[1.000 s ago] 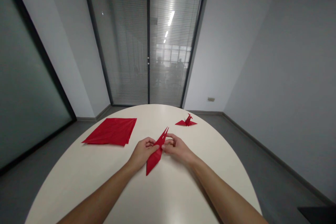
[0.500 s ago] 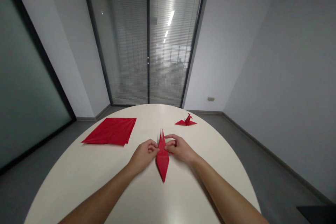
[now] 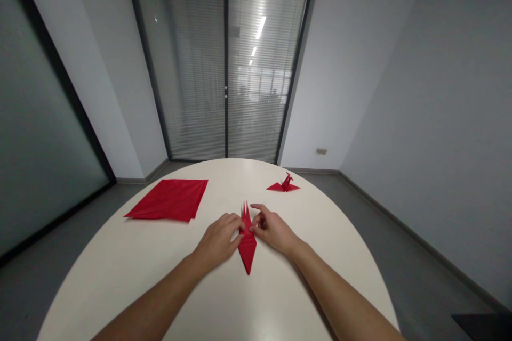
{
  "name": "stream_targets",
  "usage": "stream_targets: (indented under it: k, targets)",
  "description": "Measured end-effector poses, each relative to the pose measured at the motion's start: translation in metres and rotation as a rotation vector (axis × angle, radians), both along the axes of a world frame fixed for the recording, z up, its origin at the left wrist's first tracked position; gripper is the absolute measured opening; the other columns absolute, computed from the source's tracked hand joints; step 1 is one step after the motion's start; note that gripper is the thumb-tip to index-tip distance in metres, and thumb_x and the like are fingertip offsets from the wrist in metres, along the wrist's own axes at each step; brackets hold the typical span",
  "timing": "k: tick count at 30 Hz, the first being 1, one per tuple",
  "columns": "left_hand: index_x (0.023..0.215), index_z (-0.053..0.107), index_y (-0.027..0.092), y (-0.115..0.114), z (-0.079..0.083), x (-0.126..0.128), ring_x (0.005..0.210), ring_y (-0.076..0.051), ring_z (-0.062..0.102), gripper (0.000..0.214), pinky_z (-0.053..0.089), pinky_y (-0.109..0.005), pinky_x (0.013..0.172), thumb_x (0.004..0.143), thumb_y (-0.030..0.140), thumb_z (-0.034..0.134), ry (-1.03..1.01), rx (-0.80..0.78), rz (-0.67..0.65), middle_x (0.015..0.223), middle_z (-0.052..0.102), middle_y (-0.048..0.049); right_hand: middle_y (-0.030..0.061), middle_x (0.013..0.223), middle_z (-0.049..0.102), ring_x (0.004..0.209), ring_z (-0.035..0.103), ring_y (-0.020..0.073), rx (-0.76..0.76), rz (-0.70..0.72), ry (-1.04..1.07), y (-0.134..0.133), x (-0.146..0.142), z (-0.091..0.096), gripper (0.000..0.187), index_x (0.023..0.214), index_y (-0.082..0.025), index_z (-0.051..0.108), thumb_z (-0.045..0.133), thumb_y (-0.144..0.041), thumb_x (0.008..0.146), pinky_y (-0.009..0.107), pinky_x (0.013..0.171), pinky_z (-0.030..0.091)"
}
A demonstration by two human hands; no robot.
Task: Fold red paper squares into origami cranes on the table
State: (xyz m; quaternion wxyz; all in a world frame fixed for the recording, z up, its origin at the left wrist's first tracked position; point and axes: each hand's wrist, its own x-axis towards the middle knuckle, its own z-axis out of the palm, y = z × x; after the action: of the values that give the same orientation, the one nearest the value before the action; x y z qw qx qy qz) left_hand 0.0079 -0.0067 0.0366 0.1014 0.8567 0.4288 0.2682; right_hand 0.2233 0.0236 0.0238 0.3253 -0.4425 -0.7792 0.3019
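In the head view, a pointed folded red paper point(image 3: 248, 257) lies on the white desk point(image 3: 224, 306). The left hand's point(image 3: 220, 240) fingers pinch its left edge; the right hand's point(image 3: 276, 230) fingers grasp its right edge. Beyond the folded red paper, red sheets point(image 3: 170, 200) lie to its left, a red paper crane point(image 3: 285, 186) to its right.

Room beyond hands point(image 3: 219, 237), sheets point(image 3: 170, 201) left, crane point(image 3: 285, 186) right
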Motion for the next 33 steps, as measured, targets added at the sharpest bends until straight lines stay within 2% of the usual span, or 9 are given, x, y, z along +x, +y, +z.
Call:
stream_targets:
  k: [2, 5, 6, 7, 11, 20, 23, 28, 33]
  targets:
    - [0.098, 0.065, 0.023, 0.002, -0.003, -0.002, 0.103, -0.022, 0.058, 0.013, 0.045, -0.034, 0.091, 0.090, 0.014, 0.060, -0.007, 0.004, -0.028, 0.107, 0.068, -0.0026, 0.0015, 0.092, 0.072, 0.069, 0.061, 0.0142, 0.047, 0.006, -0.051, 0.000, 0.000, 0.001, 0.054, 0.134, -0.023, 0.055, 0.068, -0.014, 0.083, 0.026, 0.067, 0.047]
    - [0.102, 0.068, 0.023, 0.006, -0.006, -0.004, 0.105, -0.023, 0.059, 0.016, 0.046, -0.036, 0.094, 0.091, 0.015, 0.059, -0.015, -0.009, -0.036, 0.109, 0.071, -0.0031, 0.0038, 0.094, 0.071, 0.079, 0.063, 0.0163, 0.144, 0.079, -0.160, -0.001, 0.003, 0.008, 0.024, 0.109, -0.022, 0.072, 0.064, -0.015, 0.087, 0.027, 0.074, 0.048]
    - [0.104, 0.068, 0.023, 0.007, -0.006, -0.005, 0.104, -0.023, 0.059, 0.018, 0.047, -0.036, 0.094, 0.092, 0.015, 0.057, -0.019, -0.013, -0.036, 0.108, 0.072, -0.0033, 0.0045, 0.094, 0.071, 0.084, 0.063, 0.0174, 0.176, 0.118, -0.192, -0.001, 0.004, 0.011, 0.019, 0.101, -0.022, 0.075, 0.062, -0.014, 0.088, 0.028, 0.079, 0.048]
    - [0.106, 0.069, 0.022, 0.008, -0.007, -0.006, 0.104, -0.023, 0.060, 0.021, 0.047, -0.036, 0.094, 0.092, 0.014, 0.056, -0.024, -0.016, -0.039, 0.108, 0.072, -0.0035, 0.0050, 0.095, 0.071, 0.089, 0.064, 0.0183, 0.201, 0.151, -0.214, -0.002, 0.006, 0.014, 0.020, 0.098, -0.022, 0.076, 0.060, -0.012, 0.089, 0.029, 0.083, 0.048]
    - [0.110, 0.070, 0.023, 0.011, -0.006, -0.011, 0.106, -0.023, 0.060, 0.028, 0.047, -0.037, 0.094, 0.089, 0.010, 0.057, -0.044, -0.037, -0.081, 0.109, 0.073, -0.0041, 0.0059, 0.109, 0.072, 0.102, 0.064, 0.0204, 0.225, 0.238, -0.273, -0.004, 0.013, 0.023, 0.031, 0.109, -0.024, 0.076, 0.061, -0.010, 0.085, 0.031, 0.094, 0.048]
    - [0.111, 0.072, 0.025, 0.014, -0.009, -0.018, 0.106, -0.022, 0.062, 0.030, 0.048, -0.037, 0.095, 0.087, 0.011, 0.060, -0.111, -0.069, -0.145, 0.108, 0.074, -0.0039, 0.0046, 0.112, 0.074, 0.103, 0.065, 0.0225, 0.230, 0.286, -0.298, -0.006, 0.018, 0.027, 0.040, 0.111, -0.024, 0.076, 0.070, -0.012, 0.074, 0.033, 0.095, 0.048]
    - [0.110, 0.072, 0.025, 0.013, -0.007, -0.018, 0.105, -0.021, 0.062, 0.028, 0.048, -0.036, 0.095, 0.087, 0.012, 0.060, -0.118, -0.075, -0.157, 0.108, 0.074, -0.0036, 0.0039, 0.109, 0.076, 0.101, 0.066, 0.0223, 0.229, 0.289, -0.284, -0.007, 0.019, 0.029, 0.036, 0.108, -0.024, 0.076, 0.071, -0.013, 0.074, 0.033, 0.094, 0.048]
    - [0.108, 0.072, 0.024, 0.009, 0.001, -0.019, 0.103, -0.022, 0.062, 0.026, 0.048, -0.035, 0.094, 0.086, 0.014, 0.062, -0.090, -0.086, -0.169, 0.107, 0.073, -0.0039, 0.0033, 0.103, 0.077, 0.097, 0.066, 0.0203, 0.233, 0.288, -0.263, -0.006, 0.018, 0.029, 0.018, 0.101, -0.024, 0.077, 0.065, -0.020, 0.088, 0.032, 0.090, 0.047]
    - [0.103, 0.073, 0.022, 0.008, 0.002, -0.016, 0.097, -0.023, 0.061, 0.016, 0.047, -0.035, 0.088, 0.089, 0.025, 0.065, -0.054, -0.106, -0.101, 0.099, 0.073, -0.0044, 0.0044, 0.100, 0.076, 0.096, 0.065, 0.0202, 0.234, 0.212, -0.270, -0.005, 0.013, 0.023, 0.013, 0.093, -0.021, 0.074, 0.062, -0.019, 0.090, 0.031, 0.088, 0.047]
